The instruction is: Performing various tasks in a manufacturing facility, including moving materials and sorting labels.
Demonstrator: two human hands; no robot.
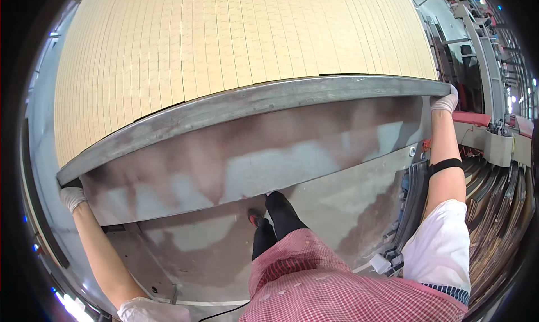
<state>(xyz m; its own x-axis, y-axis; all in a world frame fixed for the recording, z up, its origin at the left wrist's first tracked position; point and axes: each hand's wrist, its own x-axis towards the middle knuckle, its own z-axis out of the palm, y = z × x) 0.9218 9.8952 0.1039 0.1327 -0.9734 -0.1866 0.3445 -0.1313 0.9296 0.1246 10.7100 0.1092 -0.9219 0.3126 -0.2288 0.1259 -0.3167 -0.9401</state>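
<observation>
A long grey metal bar (pixel 264 100) lies across the near edge of a wide bed of narrow cream strips (pixel 241 30), set side by side. My left hand (pixel 73 197), in a white glove, grips the bar's left end from below. At the right end, my right hand (pixel 445 101), also gloved in white, is closed round the bar. Both arms are stretched wide apart, and the fingertips are partly hidden by the bar. Thin dark gaps show in places between the strip ends and the bar.
Below the bar is the grey front panel of the table (pixel 269 167), patched with shadow. At the right stand a grey machine frame (pixel 499 148), a red piece (pixel 471 118) and several stacked brown sheets or strips (pixel 494 204). A black cable (pixel 224 311) runs near my apron.
</observation>
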